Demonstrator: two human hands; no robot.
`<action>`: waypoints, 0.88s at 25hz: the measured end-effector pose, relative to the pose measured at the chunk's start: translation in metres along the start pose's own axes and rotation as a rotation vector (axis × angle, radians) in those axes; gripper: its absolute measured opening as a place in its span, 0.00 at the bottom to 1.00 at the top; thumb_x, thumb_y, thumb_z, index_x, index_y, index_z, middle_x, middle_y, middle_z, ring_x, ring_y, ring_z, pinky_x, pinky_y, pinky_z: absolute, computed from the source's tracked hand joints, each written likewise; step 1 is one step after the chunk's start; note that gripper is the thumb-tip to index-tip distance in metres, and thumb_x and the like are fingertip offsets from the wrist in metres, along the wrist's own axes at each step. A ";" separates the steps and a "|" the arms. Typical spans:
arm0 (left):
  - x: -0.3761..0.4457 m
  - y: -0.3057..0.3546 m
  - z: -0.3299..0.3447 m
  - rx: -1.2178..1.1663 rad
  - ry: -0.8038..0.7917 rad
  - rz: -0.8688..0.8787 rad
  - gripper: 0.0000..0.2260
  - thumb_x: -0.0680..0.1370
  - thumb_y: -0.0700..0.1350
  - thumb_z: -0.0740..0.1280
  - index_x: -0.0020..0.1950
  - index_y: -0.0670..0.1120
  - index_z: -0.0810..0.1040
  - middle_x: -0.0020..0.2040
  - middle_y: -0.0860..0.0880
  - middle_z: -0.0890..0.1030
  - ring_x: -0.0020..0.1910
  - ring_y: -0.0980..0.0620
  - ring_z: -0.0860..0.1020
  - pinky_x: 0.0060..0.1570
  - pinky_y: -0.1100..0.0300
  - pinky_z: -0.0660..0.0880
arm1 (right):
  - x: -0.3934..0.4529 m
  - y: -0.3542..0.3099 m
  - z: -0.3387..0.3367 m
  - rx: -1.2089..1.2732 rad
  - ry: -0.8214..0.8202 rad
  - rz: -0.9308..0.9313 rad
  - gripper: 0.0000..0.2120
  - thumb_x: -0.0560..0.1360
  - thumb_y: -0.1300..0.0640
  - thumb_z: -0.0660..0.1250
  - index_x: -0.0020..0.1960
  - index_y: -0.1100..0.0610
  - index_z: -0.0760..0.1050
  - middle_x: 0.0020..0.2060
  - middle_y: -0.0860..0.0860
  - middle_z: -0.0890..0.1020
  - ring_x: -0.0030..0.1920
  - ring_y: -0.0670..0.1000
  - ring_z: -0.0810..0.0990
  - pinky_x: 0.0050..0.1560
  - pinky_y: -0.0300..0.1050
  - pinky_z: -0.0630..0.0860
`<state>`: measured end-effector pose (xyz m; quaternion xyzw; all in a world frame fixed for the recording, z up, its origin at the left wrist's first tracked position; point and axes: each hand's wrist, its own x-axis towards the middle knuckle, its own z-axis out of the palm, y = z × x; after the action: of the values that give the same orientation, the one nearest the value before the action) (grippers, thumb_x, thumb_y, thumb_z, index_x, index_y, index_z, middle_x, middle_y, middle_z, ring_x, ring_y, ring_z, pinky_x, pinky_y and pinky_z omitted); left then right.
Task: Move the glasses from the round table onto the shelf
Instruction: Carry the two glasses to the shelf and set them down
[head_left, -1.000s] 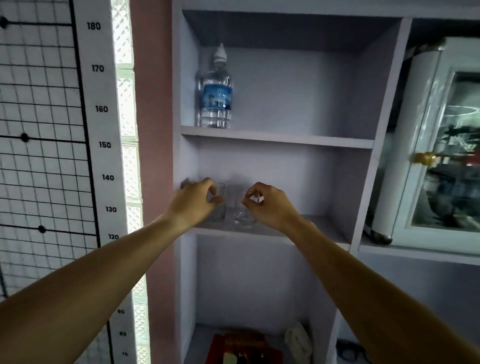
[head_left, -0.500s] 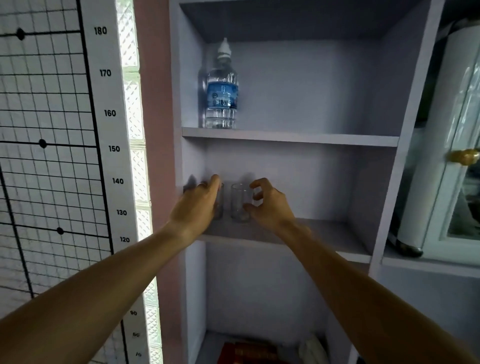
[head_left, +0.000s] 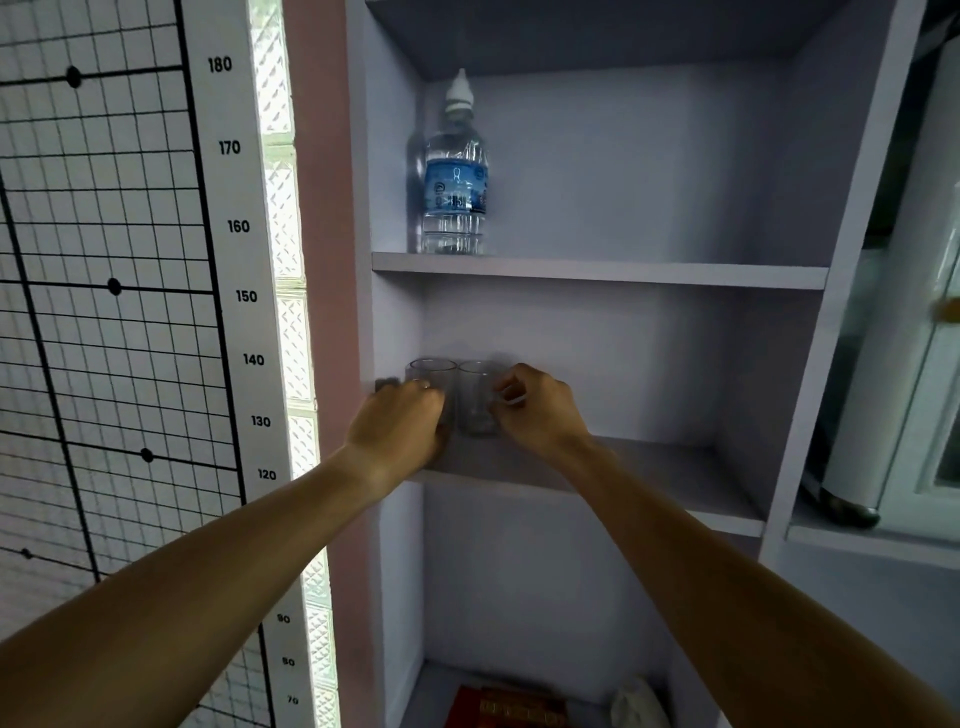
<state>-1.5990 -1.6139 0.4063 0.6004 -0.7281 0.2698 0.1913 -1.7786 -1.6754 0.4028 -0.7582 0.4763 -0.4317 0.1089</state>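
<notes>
Two glasses stand upright, touching, on the middle shelf (head_left: 649, 470): left glass (head_left: 432, 375) at 12 o'clock of the left hand (head_left: 400, 434), which wraps it; right glass (head_left: 477, 397) at 9 o'clock of the right hand (head_left: 540, 410), fingers curled beside it, contact unclear

glasses (head_left: 457, 395): clear glass | shelf (head_left: 649, 467): matt painted | bottle (head_left: 454, 182): clear plastic

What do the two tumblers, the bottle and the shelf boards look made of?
Left glass and right glass: clear glass, probably; the shelf wall shows through them, though clear plastic can't be ruled out.
Bottle: thin clear plastic, ribbed body, blue printed label, white cap.
Shelf board: matte pale lilac panel, likely laminated or painted board; flat, square edges, no grain visible.
</notes>
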 end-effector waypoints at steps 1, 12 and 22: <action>0.000 0.000 0.001 0.009 0.003 -0.001 0.10 0.77 0.47 0.65 0.48 0.42 0.81 0.48 0.41 0.84 0.46 0.39 0.82 0.50 0.50 0.79 | 0.000 0.000 0.000 -0.003 -0.011 -0.007 0.08 0.72 0.59 0.72 0.51 0.52 0.79 0.43 0.47 0.81 0.47 0.51 0.82 0.40 0.29 0.70; 0.004 0.008 0.000 0.142 -0.070 -0.007 0.13 0.75 0.50 0.65 0.48 0.43 0.84 0.49 0.42 0.85 0.48 0.41 0.83 0.48 0.53 0.79 | -0.016 -0.004 -0.010 -0.039 -0.071 -0.088 0.16 0.74 0.62 0.64 0.58 0.52 0.82 0.51 0.55 0.86 0.50 0.56 0.83 0.51 0.42 0.78; -0.007 -0.003 -0.010 -0.211 -0.038 0.000 0.10 0.74 0.48 0.69 0.41 0.42 0.83 0.40 0.44 0.85 0.40 0.42 0.82 0.39 0.58 0.74 | -0.026 -0.008 -0.005 -0.008 -0.068 -0.082 0.15 0.74 0.58 0.68 0.59 0.52 0.81 0.53 0.53 0.85 0.51 0.54 0.83 0.54 0.45 0.79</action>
<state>-1.5950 -1.6023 0.4106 0.5819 -0.7559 0.1803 0.2396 -1.7816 -1.6486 0.3956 -0.7919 0.4425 -0.4077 0.1043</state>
